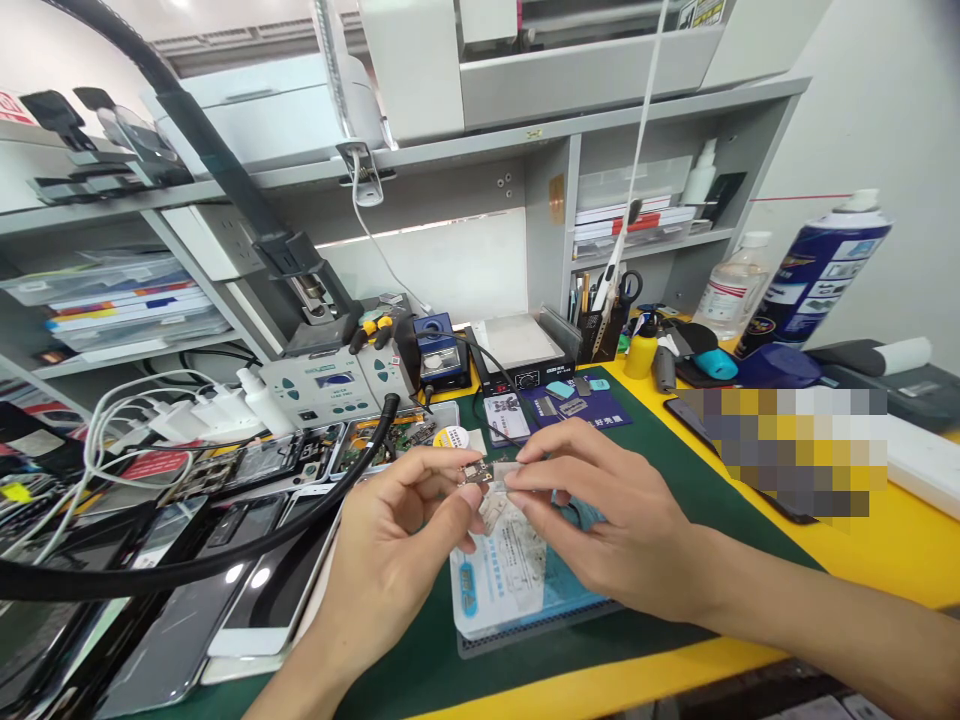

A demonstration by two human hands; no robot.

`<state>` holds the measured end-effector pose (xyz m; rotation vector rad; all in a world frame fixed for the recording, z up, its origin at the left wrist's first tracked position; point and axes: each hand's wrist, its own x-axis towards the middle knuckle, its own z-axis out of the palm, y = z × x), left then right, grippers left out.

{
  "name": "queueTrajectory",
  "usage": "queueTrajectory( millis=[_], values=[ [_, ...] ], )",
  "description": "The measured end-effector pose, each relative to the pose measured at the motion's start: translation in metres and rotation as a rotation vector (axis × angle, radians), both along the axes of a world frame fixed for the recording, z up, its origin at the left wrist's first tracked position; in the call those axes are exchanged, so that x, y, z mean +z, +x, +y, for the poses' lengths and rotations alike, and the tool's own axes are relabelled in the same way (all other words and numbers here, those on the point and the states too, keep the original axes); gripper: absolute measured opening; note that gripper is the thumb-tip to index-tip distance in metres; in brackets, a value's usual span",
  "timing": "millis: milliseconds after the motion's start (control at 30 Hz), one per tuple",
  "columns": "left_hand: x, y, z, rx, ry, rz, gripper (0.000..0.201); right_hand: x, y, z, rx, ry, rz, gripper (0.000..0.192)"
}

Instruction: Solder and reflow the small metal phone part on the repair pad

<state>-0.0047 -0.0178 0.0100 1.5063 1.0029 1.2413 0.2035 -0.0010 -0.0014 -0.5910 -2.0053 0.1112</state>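
Pinching a small circuit board (475, 471) between thumb and forefinger tips, the left hand (394, 540) holds it above a blue-and-white packet (517, 575) (Chinese-lettered, mostly too small to read), long axis roughly sideways, toward the right hand (619, 510), whose bunched fingertips' grip I cannot tell.

The counter (919, 565) is yellow, and a dark green mat (727, 560) covers a large part of it. On the mat there lies a printed blue and white pad (491, 585). At the left, several flat devices (262, 605) lie close together; behind them stands a grey station (337, 395). Farther back at the right stand a yellow bottle (641, 352), a clear bottle (729, 290) and a blue spray can (817, 265).
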Motion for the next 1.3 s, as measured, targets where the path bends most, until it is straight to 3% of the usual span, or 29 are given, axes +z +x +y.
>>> queueTrajectory(
  millis=[700,1300],
  values=[
    [0.0025,-0.0015,0.0012,0.033,-0.056,0.013,0.023,0.0028,-0.0013,-0.0002,-0.012,0.004,0.013,0.014],
    [0.0013,-0.0007,-0.0007,0.025,0.022,-0.003,0.019,0.0031,-0.0009,-0.0015,-0.004,0.001,0.021,0.013]
  ],
)
